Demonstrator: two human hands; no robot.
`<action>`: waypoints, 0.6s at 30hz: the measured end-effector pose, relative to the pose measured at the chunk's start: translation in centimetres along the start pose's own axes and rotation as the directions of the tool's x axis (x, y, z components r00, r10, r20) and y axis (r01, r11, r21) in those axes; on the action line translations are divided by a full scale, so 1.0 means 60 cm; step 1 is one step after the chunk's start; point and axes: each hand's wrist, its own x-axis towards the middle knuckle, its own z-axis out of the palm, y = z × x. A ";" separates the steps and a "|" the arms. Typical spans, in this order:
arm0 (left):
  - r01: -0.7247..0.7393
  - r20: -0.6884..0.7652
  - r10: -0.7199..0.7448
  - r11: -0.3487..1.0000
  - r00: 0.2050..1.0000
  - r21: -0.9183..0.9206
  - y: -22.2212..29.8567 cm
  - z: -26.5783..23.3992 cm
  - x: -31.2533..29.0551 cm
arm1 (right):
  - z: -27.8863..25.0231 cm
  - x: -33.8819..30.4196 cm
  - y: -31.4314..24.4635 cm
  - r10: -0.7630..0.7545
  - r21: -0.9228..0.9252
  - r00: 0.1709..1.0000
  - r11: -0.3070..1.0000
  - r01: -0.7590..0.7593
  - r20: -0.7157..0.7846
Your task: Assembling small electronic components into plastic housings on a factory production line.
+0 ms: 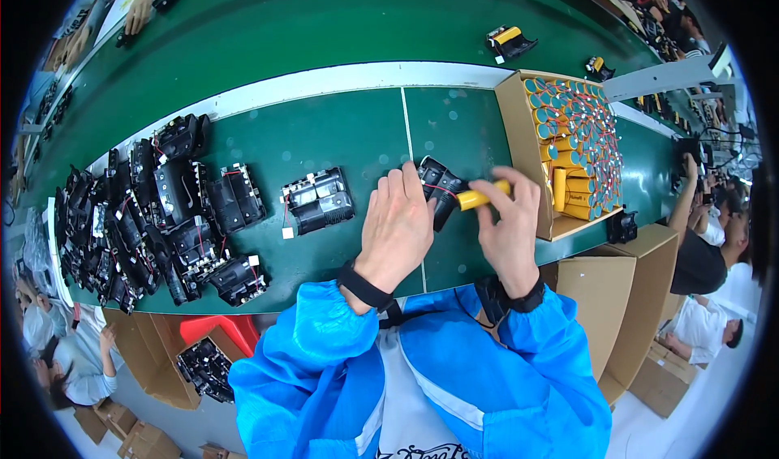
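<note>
In front of me a black plastic housing (444, 210) lies on the green bench, with a red wire across it. My left hand (398, 228) grips its left side, fingers close together; the thumb is partly hidden. My right hand (513, 224) pinches a yellow cylindrical battery (484, 195) between thumb and fingers. The battery's left end meets the housing's right side; whether it sits inside I cannot tell. Left of my hands lies another black housing (318, 201) with a white connector on a wire.
An open cardboard box (523, 171) of wired yellow batteries stands at right. Many black housings (174, 208) are heaped at left. Beyond a white rail (324, 81), a green belt (365, 29) carries a housing with a yellow battery (510, 42). Cardboard boxes (596, 297) sit below the bench; co-workers flank it.
</note>
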 end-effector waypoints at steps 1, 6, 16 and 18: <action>0.004 -0.009 -0.004 1.000 1.000 0.008 0.002 0.006 -0.001 | 0.001 0.004 0.001 -0.030 -0.119 0.995 0.993 0.019 -0.094; 0.016 -0.046 -0.015 1.000 0.999 0.025 0.008 0.017 -0.002 | 0.012 0.007 -0.013 0.047 0.316 0.998 0.948 -0.030 -0.047; 0.063 -0.018 -0.062 0.993 0.998 0.097 0.012 0.007 -0.002 | 0.030 0.003 -0.048 -0.079 0.393 0.994 0.914 0.104 -0.078; 0.050 -0.009 -0.049 0.998 0.999 0.046 0.007 0.006 -0.004 | 0.038 0.002 -0.055 -0.090 0.434 0.992 0.893 0.119 -0.088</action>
